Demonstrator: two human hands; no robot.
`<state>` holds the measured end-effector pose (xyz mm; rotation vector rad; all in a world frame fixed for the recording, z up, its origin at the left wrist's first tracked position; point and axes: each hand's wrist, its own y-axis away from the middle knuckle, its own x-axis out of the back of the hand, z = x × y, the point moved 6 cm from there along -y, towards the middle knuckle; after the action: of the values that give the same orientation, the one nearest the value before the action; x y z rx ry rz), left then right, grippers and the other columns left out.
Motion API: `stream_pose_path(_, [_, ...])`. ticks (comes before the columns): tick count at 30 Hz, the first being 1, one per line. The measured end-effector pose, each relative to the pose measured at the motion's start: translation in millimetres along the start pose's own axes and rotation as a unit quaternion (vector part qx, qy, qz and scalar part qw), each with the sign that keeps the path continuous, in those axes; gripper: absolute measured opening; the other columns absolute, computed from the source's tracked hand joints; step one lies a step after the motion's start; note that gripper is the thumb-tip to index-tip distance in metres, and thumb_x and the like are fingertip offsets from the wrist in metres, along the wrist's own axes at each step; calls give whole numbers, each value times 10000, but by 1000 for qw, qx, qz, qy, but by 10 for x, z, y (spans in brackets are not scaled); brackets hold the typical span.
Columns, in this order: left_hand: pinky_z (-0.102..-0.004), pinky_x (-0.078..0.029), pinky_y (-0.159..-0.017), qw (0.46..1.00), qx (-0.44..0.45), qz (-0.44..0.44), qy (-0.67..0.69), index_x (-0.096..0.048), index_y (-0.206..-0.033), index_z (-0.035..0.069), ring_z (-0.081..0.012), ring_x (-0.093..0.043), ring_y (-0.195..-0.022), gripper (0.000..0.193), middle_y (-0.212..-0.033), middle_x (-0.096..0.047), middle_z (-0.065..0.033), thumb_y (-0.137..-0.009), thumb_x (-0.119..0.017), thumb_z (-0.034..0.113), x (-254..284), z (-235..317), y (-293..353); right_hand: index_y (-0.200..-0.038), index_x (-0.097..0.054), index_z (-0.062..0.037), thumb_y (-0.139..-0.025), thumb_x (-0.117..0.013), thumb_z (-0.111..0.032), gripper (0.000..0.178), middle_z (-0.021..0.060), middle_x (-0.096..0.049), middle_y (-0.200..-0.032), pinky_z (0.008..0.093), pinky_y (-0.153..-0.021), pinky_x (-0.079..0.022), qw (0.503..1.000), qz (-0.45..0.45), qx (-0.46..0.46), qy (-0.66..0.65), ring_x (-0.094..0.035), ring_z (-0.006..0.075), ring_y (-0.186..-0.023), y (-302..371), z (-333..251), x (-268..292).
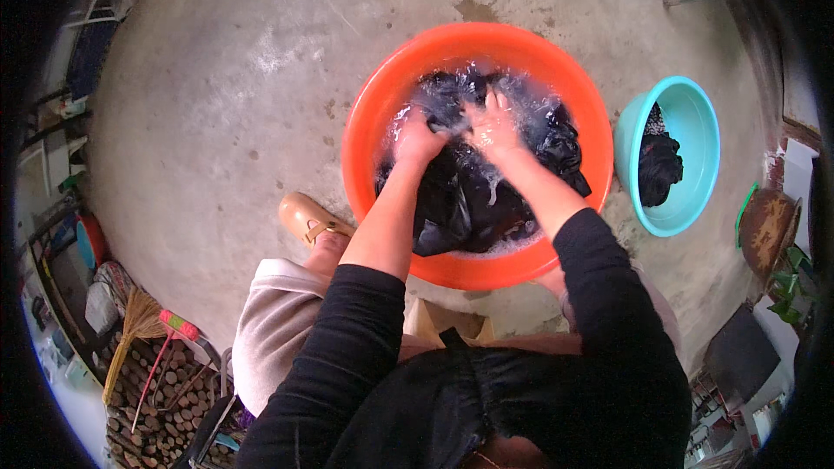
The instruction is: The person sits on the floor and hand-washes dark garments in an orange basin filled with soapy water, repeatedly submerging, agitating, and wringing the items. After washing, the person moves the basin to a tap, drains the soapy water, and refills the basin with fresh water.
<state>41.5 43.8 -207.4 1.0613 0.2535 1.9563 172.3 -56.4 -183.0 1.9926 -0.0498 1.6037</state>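
Two bare hands work in the head view, both down in a wide round orange plastic basin [599, 139], on a wet, bunched mass of black cloth [465, 200]. The cloth lies inside the basin, half sunk in foamy, splashing water, and spreads over most of its width. It is so crumpled that no single long axis can be made out — its nearer folds run roughly from the hands toward the person, while its right edge sags against the basin's inner wall.

The left hand [419, 137] reaches in from below, back upward, its fingers bent down and the thumb pointing right; foam and blur hide the fingertips, so whether it grips the cloth I cannot tell. The right hand [495, 128] slants up and to the left from its forearm, fingers loosely spread and stretched away from the person, laid on the cloth rather than closed around it. Both forearms leave pushed-up black sleeves [360, 321] and draw together toward the hands.

Just right stands a smaller turquoise plastic basin [711, 143] with a dark crumpled cloth [660, 169] inside. A tan clog [302, 213] rests on the grey concrete floor [217, 122] — any label on the cloth is unreadable.
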Motion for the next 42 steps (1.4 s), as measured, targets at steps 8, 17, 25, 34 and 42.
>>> stream_pose_path(8, [-389,-355,-1108,915,45,-16,401,-315,-1513,44,-258,-419,-1342,783,-1493,-429,-103,-963,-557,547,-218,117,-227,-1342,-553,-180,-817,-730,-311,569,283,-582,-1265,472,-931,-495,904,137,-141,-379,-570,458,-1154,0,78,-117])
stream_pose_path(17, [-352,-545,-875,736,106,-249,620,-660,-1155,91,-224,-658,-953,330,-1067,-696,-66,-931,-657,332,-280,56,-426,-1169,-624,-21,-887,-700,-324,421,223,-672,-1111,414,-908,-503,816,169,42,-551,-650,370,-1061,570,-645,444])
stream_pose_path(25, [-376,-536,-880,830,135,-28,541,-634,-1201,-7,-237,-667,-973,400,-1119,-674,-113,-876,-650,225,-108,27,-22,-1146,-635,-207,-903,-634,-406,314,185,-692,-995,469,-808,-532,955,149,-53,-250,-664,376,-958,69,290,212])
stream_pose_path(34, [-483,-411,-1064,983,-14,96,-158,-172,-1542,32,-498,-461,-1248,957,-1493,-259,-348,-834,-740,337,-117,300,487,-1437,-443,-145,-851,-679,-284,647,251,-264,-1536,565,-1134,-258,981,170,-60,-75,-268,434,-1417,266,-51,-8])
stream_pose_path(42, [-484,-469,-1011,976,41,32,-210,-338,-1497,141,-426,-547,-1215,888,-1415,-465,-259,-777,-762,443,-110,136,258,-1292,-597,-143,-861,-650,-365,487,253,-445,-1421,540,-1088,-355,887,319,-228,-245,-392,421,-1341,71,373,-22])
